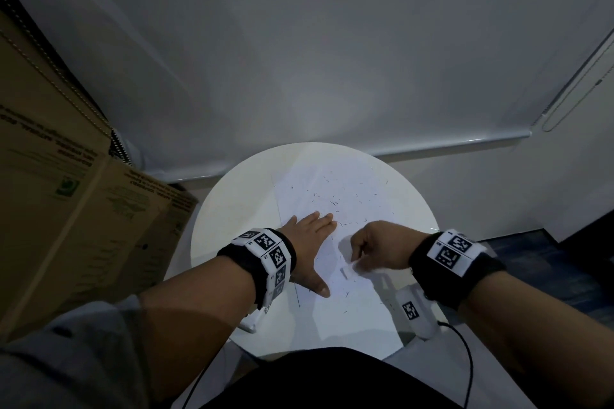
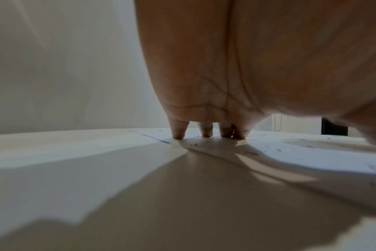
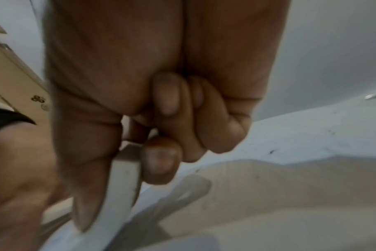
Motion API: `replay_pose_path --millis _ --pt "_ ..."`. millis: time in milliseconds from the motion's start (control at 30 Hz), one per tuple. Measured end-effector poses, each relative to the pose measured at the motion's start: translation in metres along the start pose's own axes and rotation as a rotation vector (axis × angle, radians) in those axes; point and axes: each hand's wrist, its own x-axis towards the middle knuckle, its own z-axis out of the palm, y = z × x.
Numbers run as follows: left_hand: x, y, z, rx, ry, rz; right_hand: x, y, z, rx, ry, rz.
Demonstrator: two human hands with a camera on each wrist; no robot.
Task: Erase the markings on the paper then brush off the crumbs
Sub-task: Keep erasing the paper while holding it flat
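At the left edge of the head view leans a cardboard box (image 1: 66, 196), just beside the round white desk (image 1: 226, 209). Right of it, at lower centre, the left hand (image 1: 307, 242) lies flat with fingers straight, pressing the paper (image 1: 332, 315) onto the desk. Dark eraser crumbs (image 1: 332, 202) dot the sheet above both hands, in mid-frame. Further right, the right hand (image 1: 382, 247) is curled, thumb and fingers pinching a white eraser (image 3: 124, 176) whose lower end meets the paper. Any remaining markings are too faint to tell.
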Motion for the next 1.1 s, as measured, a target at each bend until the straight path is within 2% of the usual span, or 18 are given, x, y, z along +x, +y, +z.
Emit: replay_pose_path --millis 67,133,267,300,400,467,600,633,733,800,933,967,1100 --pt "0.0 0.0 0.0 0.004 -0.003 -0.003 0.01 0.006 -0.005 -0.041 0.156 0.033" --pt "0.0 0.0 0.0 0.006 -0.001 -0.004 0.012 0.008 -0.006 -0.046 0.189 0.038" --pt "-0.001 0.0 0.0 -0.002 -0.001 -0.002 -0.003 0.003 0.003 0.043 -0.069 0.0" --pt "-0.001 0.0 -0.001 -0.003 -0.002 -0.001 -0.003 0.003 0.002 0.044 -0.077 0.001" --pt "0.0 0.0 -0.001 0.001 -0.004 -0.001 0.008 0.005 -0.004 -0.022 0.096 0.037" --pt "0.001 -0.001 0.0 0.002 -0.004 -0.004 0.012 0.004 -0.005 -0.047 0.144 0.035" --pt "0.0 -0.001 0.001 0.008 -0.003 0.001 0.0 -0.008 0.009 -0.011 -0.022 -0.069" --pt "0.001 -0.001 0.001 0.009 -0.001 0.002 -0.001 -0.009 0.01 -0.017 -0.025 -0.079" --pt "0.0 -0.001 0.0 0.004 0.002 0.0 0.006 -0.006 0.003 -0.09 0.126 -0.048" --pt "0.0 -0.001 -0.001 0.004 0.002 -0.003 0.01 -0.004 0.0 -0.095 0.155 -0.04" --pt "0.0 0.0 0.001 0.006 -0.003 -0.002 0.003 -0.012 0.008 -0.043 -0.03 -0.083" --pt "0.001 -0.001 0.001 0.006 -0.002 -0.002 0.003 -0.01 0.006 -0.048 -0.015 -0.065" --pt "0.001 -0.001 -0.002 -0.006 -0.011 -0.006 0.013 0.013 -0.015 -0.079 0.202 0.12"
